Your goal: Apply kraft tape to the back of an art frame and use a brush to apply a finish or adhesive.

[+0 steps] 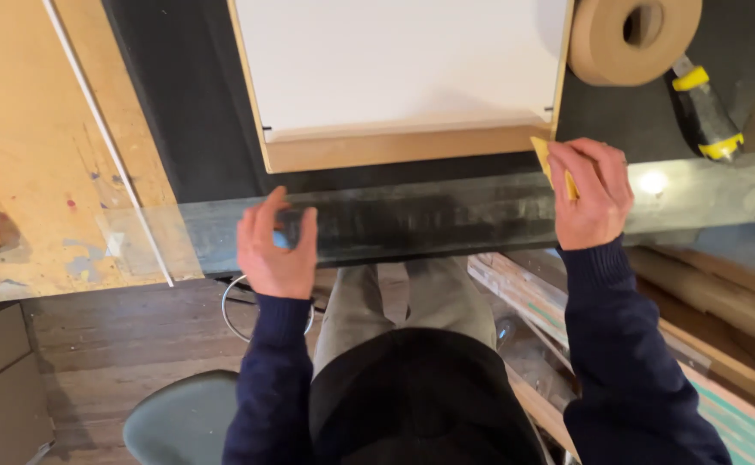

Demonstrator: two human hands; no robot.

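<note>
glass, a clear sheet [446, 220], lies across the middle of the frame over the dark table [179, 129], its near edge jutting past the table front. the left hand [276, 245], lower centre-left, is curled on that near edge with fingers bent, pinching something small and pale blue; what it is cannot be told. the right hand [593, 194], right of centre, is closed around a yellow wedge [554, 164], pressed at the corner of the white framed panel [399, 73] at top centre. at upper right sit a brown tape roll [631, 34] and a yellow-and-black knife [705, 112].
</note>
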